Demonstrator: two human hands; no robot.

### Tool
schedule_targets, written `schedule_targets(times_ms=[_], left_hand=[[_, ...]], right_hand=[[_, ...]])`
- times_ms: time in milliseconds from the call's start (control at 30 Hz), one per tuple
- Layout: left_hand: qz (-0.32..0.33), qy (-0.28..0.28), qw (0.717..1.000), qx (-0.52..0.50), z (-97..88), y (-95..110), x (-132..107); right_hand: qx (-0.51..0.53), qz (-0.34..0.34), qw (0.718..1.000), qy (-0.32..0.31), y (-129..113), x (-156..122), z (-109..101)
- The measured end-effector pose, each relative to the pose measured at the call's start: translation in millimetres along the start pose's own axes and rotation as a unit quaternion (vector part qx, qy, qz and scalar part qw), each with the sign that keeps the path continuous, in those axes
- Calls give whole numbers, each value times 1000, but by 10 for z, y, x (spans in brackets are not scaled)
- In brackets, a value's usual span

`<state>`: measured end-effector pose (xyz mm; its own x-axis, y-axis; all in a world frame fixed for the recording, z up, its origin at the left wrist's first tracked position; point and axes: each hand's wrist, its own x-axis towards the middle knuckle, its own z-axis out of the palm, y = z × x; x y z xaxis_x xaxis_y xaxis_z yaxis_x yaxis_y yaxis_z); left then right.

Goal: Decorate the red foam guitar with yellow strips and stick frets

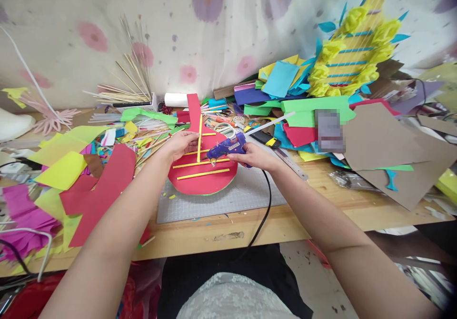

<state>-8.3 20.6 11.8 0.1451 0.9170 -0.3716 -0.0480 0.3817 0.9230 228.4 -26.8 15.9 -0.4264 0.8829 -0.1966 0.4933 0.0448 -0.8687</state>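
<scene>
My right hand [255, 156] grips a purple hot glue gun [228, 146]; a long white glue stick [269, 123] sticks out of its back end. The gun's nozzle points left, over a red guitar-shaped cutout [203, 184] lying on a grey cutting mat [246, 193]. Several yellow strips [203, 174] run across the round body of the cutout. At the upper middle of the body, the fingers of my left hand [183, 144] are closed on an upright yellow strip [199, 150]. That strip crosses the others near the nozzle, and my fingertips partly hide it.
Red paper offcuts [103, 190] and yellow sheets lie at the left. Thin sticks [124, 93] stand in a box behind. On the right are a steel ruler [291, 164], brown cardboard [383, 138] and a yellow decorated guitar [352, 59]. A black cord [268, 200] hangs over the table edge.
</scene>
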Motion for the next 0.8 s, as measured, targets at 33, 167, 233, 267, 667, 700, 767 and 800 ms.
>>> schedule_targets(times_ms=[33,167,233,267,667,700,767,800], left_hand=[[0,0,1000,3,-6,-5,5],[1,5,1000,2,-1,-5,2],[0,8,1000,-3,9,3,-5],[-1,9,1000,-5,15,7,-9],[-1,0,1000,-16,80,60,-101],[-1,0,1000,-17,87,65,-111],[-4,2,1000,-20,97,75,-131],[-5,3,1000,-21,100,78,-139]], right_hand=[[-1,0,1000,-2,-7,-4,-1],[-8,-2,1000,-8,-32,-16,-6],[-10,-6,1000,-8,-35,-16,-9],[-10,-8,1000,-7,-35,-14,-10],[-6,-8,1000,24,-39,17,-29],[-7,-5,1000,28,-43,17,-29],[-9,1,999,34,-53,16,-30],[-8,3,999,35,-58,15,-30]])
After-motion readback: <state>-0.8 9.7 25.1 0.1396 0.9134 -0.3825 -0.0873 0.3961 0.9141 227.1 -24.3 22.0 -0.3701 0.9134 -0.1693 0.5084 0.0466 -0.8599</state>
